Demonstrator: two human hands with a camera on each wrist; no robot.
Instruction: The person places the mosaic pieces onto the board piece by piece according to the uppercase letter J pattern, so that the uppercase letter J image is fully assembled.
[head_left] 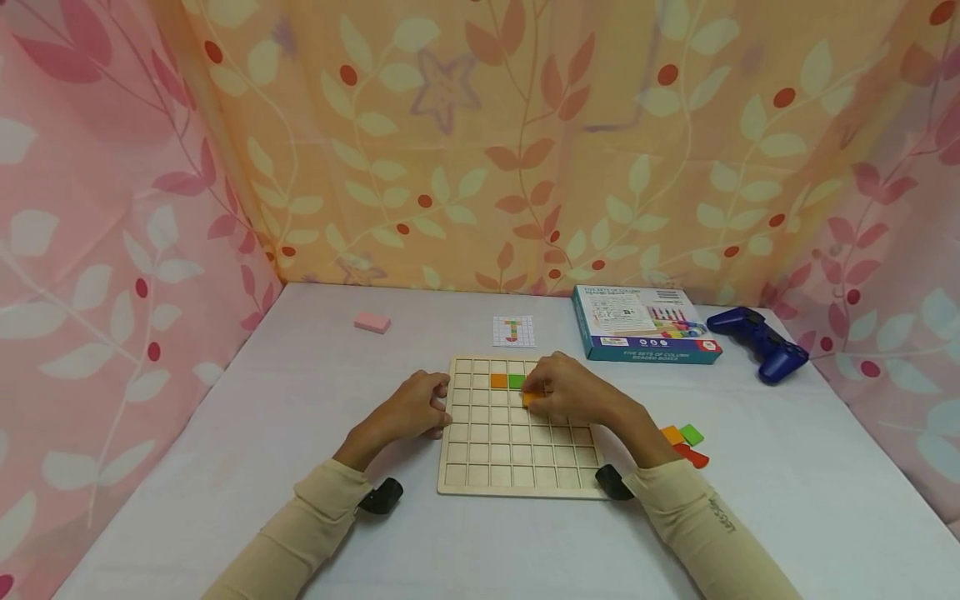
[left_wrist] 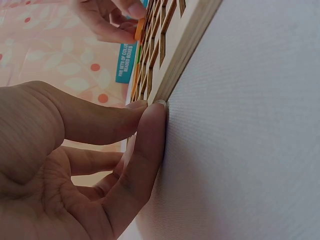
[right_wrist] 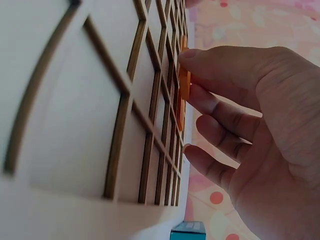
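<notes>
A square wooden grid board (head_left: pixel 480 477) lies on the table. In its upper rows sit an orange tile (head_left: pixel 498 381) and, beside it, a green tile (head_left: pixel 517 382). My right hand (head_left: pixel 573 390) pinches another orange tile (right_wrist: pixel 185 75) between thumb and fingers, close over the cells just right of and below the green one. At the board's left edge, my left hand (head_left: pixel 411 407) grips the rim; the left wrist view shows thumb and index fingertip (left_wrist: pixel 157 112) meeting at the board's edge. Part of the board's upper right is hidden behind my right hand.
Loose orange, green and red tiles (head_left: pixel 692 456) lie right of the board, partly behind the right forearm. Beyond the board are a small card with a coloured grid pattern (head_left: pixel 514 332), a pink block (head_left: pixel 372 322), a boxed set (head_left: pixel 652 354) and a blue game controller (head_left: pixel 757 340).
</notes>
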